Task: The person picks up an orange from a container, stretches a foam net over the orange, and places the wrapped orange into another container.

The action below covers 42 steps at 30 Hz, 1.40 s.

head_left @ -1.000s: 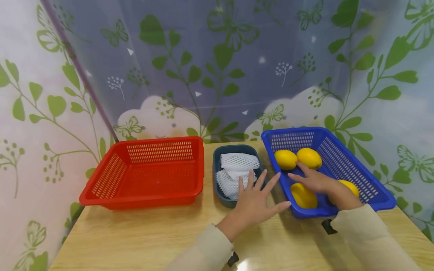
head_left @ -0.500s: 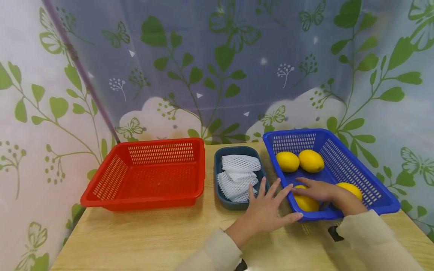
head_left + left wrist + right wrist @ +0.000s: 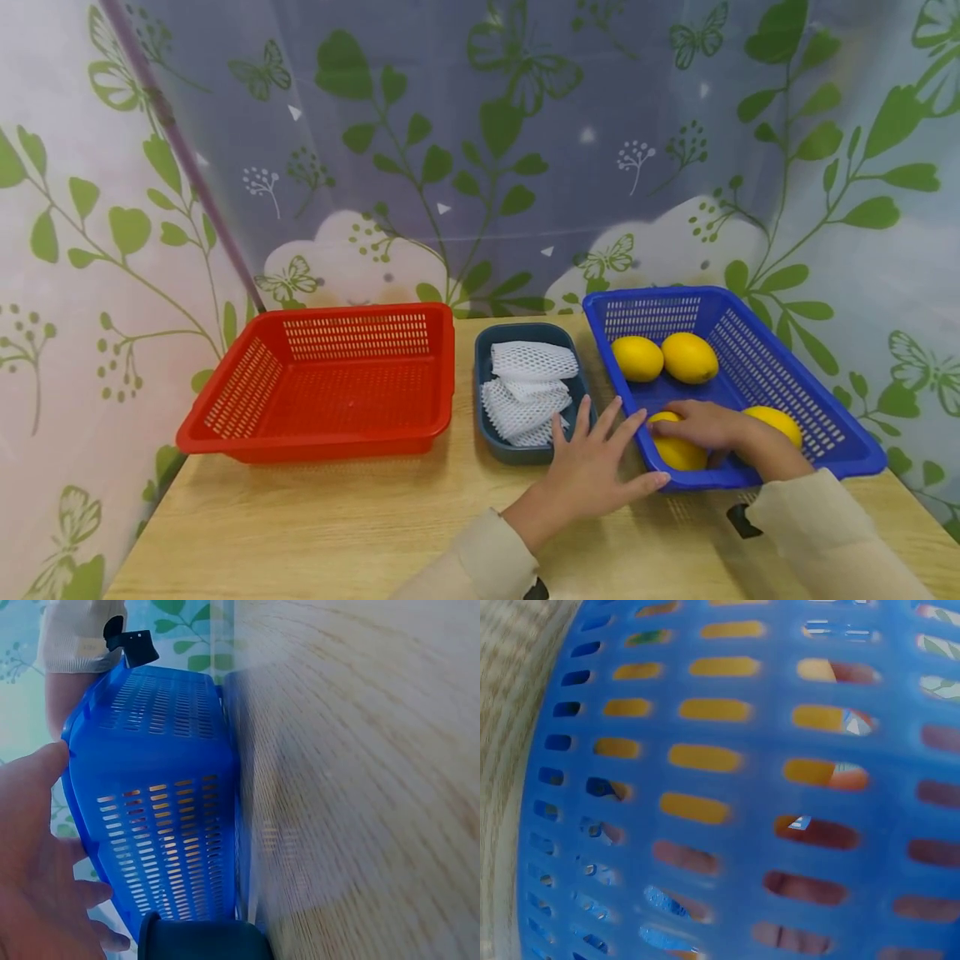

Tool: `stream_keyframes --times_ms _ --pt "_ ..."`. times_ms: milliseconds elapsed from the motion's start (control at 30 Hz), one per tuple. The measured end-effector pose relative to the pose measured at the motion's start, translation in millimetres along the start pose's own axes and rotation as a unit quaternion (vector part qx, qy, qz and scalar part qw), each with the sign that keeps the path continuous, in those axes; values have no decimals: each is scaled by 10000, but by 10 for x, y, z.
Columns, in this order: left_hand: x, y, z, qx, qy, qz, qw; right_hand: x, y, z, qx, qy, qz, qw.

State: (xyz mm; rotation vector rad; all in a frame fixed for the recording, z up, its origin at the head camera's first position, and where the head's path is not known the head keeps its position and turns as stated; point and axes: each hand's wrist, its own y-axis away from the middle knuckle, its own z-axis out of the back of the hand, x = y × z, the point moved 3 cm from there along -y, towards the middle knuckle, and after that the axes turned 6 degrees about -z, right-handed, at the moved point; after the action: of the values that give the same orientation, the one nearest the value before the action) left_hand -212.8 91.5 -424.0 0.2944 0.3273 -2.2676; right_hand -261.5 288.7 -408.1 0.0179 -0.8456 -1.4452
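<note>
In the head view, my right hand (image 3: 708, 427) reaches into the blue basket (image 3: 825, 400), fingers bent around the near-left lemon (image 3: 682, 452) and covering part of it. Through the slots in the right wrist view, bits of a yellow lemon (image 3: 705, 757) show. My left hand (image 3: 588, 467) is spread with its fingers apart at the basket's left rim; the left wrist view has its thumb at the blue rim (image 3: 66, 739). Two lemons lie at the back of the basket, and another lemon (image 3: 776, 421) sits behind my right wrist, partly hidden.
Left of the blue basket stands a dark teal container (image 3: 487, 333) with white foam net sleeves (image 3: 528, 392) inside. A red basket (image 3: 315, 450) stands farther left on the wooden table (image 3: 322, 525). Patterned curtains (image 3: 420, 167) surround the table.
My right hand has come down from over the middle of the basket onto the near-left lemon. The left hand has shifted right, to the basket's rim. The baskets appear unmoved.
</note>
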Motion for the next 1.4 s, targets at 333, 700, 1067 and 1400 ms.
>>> stream_keyframes --times_ms 333,700,1067,1400 --pt "-13 2 0 -32 81 29 10000 -3 17 9 -649 618 447 9950" --pt "-23 -16 28 41 5 48 10000 117 171 184 -1776 695 839 9781" --pt "28 21 46 39 146 55 9999 317 339 237 -2688 212 994 9578" --pt "371 180 360 -1012 2666 368 9578 670 488 118 -3308 -69 1540 9310"
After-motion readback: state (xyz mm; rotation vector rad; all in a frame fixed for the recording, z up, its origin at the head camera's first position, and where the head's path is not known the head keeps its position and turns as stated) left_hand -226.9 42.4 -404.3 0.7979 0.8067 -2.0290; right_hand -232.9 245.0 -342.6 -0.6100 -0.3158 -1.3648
